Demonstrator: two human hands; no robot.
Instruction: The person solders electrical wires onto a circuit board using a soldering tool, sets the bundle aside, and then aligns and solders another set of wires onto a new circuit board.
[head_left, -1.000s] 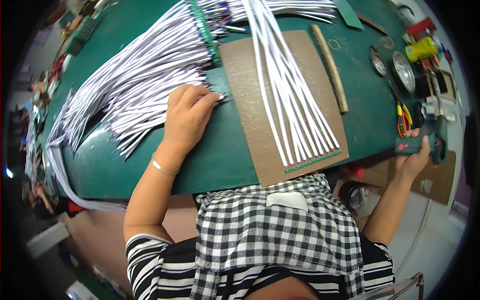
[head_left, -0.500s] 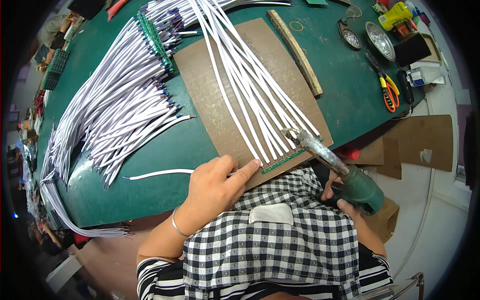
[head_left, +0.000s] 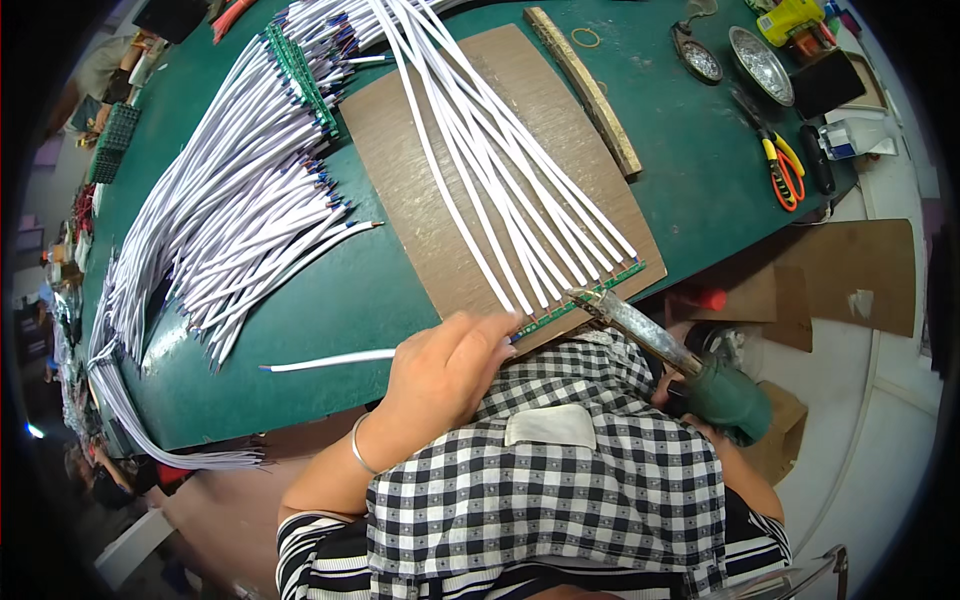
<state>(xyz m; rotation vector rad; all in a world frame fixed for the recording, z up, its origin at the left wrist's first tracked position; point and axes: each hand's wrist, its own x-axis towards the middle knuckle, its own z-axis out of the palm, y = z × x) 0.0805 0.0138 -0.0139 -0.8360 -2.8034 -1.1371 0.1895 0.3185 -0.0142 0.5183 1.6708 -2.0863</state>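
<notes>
A: What's that left hand (head_left: pixel 442 368) up to?
B: From here, pinching a thin white sheathed cable (head_left: pixel 335 360) that pokes out leftward. Right hand (head_left: pixel 706 430), half hidden, grips a green soldering gun (head_left: pixel 735 398) with a silvery barrel, tip at the narrow green circuit strip (head_left: pixel 557 313) just right of the left hand.

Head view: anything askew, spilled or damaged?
Mildly odd: at lower left, the tail of a white cable bundle hangs past the edge of the green table. Several white cables over the brown board cross instead of lying parallel. No spill or damage visible.
</notes>
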